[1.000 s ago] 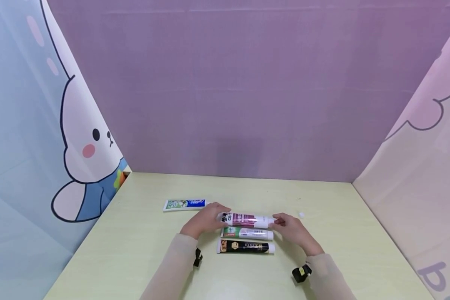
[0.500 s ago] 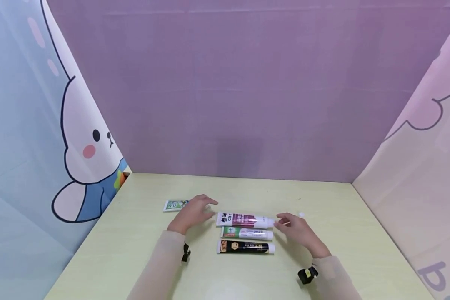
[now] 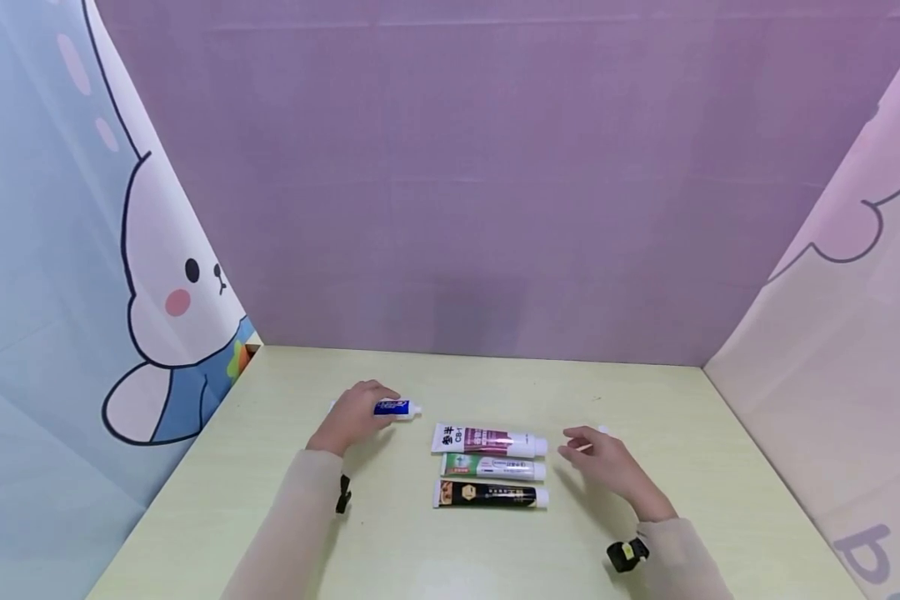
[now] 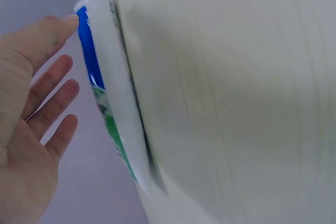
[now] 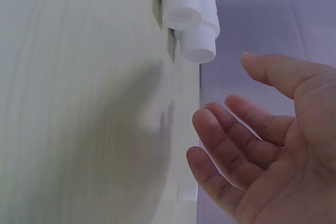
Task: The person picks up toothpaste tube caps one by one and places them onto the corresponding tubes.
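Observation:
My left hand [image 3: 354, 417] is over a blue and green toothpaste tube [image 3: 392, 407], hiding much of it. In the left wrist view its thumb lies by the tube's nozzle end and the other fingers are spread; contact cannot be told. Three more toothpaste tubes lie in a column, caps to the right: a white and purple one [image 3: 487, 441], a green and white one [image 3: 491, 467] and a black one [image 3: 490, 495]. To the right of their caps, my right hand [image 3: 606, 465] hovers with loosely bent fingers, holding nothing.
A small white piece [image 3: 603, 429] lies on the table [image 3: 660, 417] just beyond the right hand. A purple cloth backdrop [image 3: 457, 183] rises at the table's far edge, with printed curtains [image 3: 37, 250] on both sides.
My left hand has let go of the white and purple tube and moved left to the blue and green tube. The right hand has released the cap end and drawn slightly right.

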A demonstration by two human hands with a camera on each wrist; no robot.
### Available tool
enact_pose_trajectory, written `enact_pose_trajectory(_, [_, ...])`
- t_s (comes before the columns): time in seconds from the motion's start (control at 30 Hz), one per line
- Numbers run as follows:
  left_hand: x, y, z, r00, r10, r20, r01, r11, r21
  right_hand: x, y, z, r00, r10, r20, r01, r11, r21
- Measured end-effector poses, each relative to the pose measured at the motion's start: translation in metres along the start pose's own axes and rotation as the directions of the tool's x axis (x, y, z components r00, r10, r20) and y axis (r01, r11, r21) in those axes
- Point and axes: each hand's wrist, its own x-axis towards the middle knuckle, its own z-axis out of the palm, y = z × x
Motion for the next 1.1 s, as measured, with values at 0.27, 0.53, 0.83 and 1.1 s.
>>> enact_pose_trajectory(0.27, [-0.002, -0.015, 0.006, 0.999, -0.047, -0.006, 0.047, 0.999, 0.015, -0.004, -0.002, -0.003, 1.000, -0.007, 0.007, 0.007, 1.000, 0.012])
enact_pose_trajectory(0.53, [-0.005, -0.021, 0.015, 0.998, -0.063, -0.013, 0.064, 0.995, 0.081, -0.005, 0.000, -0.003, 1.000, -0.021, 0.008, 0.021, 1.000, 0.015])
enact_pose_trajectory(0.83, [-0.005, -0.022, 0.016, 0.999, -0.052, -0.016, 0.053, 0.993, 0.105, -0.002, 0.007, -0.006, 0.999, -0.032, 0.011, 0.032, 0.999, 0.010])
enact_pose_trajectory(1.1, [-0.007, -0.019, 0.016, 0.999, -0.032, -0.039, 0.036, 0.995, 0.095, -0.003, 0.009, -0.008, 1.000, -0.019, 0.015, 0.019, 1.000, 0.021])
